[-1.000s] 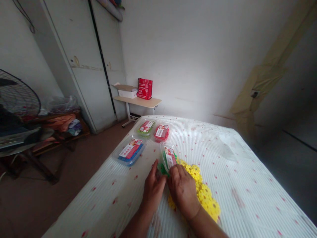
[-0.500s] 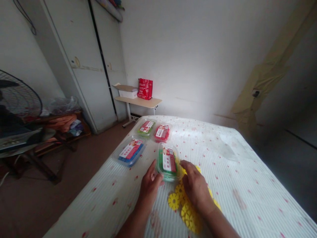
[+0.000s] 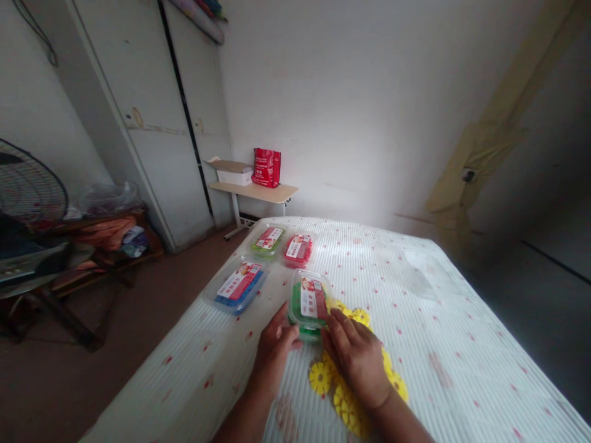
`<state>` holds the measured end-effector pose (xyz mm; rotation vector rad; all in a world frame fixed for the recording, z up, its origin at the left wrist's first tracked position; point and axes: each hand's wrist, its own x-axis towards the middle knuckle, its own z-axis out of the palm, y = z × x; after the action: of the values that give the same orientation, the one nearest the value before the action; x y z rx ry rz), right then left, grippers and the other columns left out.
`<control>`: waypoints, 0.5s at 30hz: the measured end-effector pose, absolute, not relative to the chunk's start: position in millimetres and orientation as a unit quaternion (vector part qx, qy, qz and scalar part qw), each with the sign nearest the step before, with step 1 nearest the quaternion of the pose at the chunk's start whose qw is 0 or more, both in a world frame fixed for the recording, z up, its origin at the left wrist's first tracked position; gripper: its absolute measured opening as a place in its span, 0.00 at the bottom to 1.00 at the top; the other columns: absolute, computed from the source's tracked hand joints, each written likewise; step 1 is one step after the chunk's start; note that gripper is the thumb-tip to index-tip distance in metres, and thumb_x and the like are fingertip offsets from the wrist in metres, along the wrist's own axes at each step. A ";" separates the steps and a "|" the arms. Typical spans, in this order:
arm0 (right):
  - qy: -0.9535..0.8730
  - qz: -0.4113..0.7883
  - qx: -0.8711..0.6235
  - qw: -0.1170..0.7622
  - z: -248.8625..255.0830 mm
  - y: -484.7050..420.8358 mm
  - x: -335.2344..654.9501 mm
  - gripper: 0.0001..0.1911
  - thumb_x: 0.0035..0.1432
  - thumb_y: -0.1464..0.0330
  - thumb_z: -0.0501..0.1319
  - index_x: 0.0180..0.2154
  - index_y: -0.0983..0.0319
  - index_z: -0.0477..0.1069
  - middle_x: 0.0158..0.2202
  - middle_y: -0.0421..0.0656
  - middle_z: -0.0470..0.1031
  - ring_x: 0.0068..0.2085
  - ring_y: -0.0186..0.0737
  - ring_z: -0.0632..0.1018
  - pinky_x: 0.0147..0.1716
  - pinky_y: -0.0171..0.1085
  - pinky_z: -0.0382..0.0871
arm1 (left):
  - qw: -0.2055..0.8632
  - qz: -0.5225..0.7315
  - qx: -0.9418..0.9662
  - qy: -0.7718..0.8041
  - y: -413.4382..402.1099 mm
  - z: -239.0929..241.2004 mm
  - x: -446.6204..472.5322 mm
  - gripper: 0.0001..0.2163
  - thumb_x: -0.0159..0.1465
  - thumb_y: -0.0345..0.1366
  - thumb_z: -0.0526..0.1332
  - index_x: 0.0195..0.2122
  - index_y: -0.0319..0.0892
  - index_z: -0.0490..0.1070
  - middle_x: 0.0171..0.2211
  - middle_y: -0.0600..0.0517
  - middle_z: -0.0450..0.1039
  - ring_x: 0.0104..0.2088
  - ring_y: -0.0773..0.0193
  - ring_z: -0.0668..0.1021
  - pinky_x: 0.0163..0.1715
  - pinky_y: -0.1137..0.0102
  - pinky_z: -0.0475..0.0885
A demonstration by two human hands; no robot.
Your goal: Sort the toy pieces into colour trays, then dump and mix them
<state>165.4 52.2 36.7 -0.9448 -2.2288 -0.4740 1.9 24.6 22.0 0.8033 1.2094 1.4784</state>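
Note:
A clear plastic box of green pieces, with a red and white label on its lid, stands in front of me. At its near left corner, my left hand grips the side with thumb and fingers. The fingers of my right hand are bent round the near right corner, by the lid's edge. Green shows below the lid at the near side; whether the lid is loose I cannot tell. Yellow flower-shaped plastic discs lie loose under and around my right hand, partly hidden by it.
Beyond stand closed boxes of blue pieces, light green pieces and red pieces. A clear empty-looking plastic piece lies at the right of the covered table. A small table holds a red bag.
My right hand has shifted left and inward to the near right corner of the green box. My left hand keeps its hold. The view has turned slightly.

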 end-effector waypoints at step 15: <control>-0.776 0.120 -0.440 0.435 19.3 96.3 175.5 0.14 0.58 0.68 0.54 0.47 0.61 0.66 0.52 0.52 0.67 0.48 0.42 0.73 0.45 0.42 0.71 | 0.499 0.605 0.353 0.510 22.5 27.4 3.3 0.28 0.48 0.36 0.58 0.52 0.37 0.67 0.35 0.49 0.77 0.30 0.60 0.76 0.23 0.71 0.70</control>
<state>175.5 96.3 19.3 -1.0953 -1.9320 0.2996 3.3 22.5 27.4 0.8536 1.2343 1.4648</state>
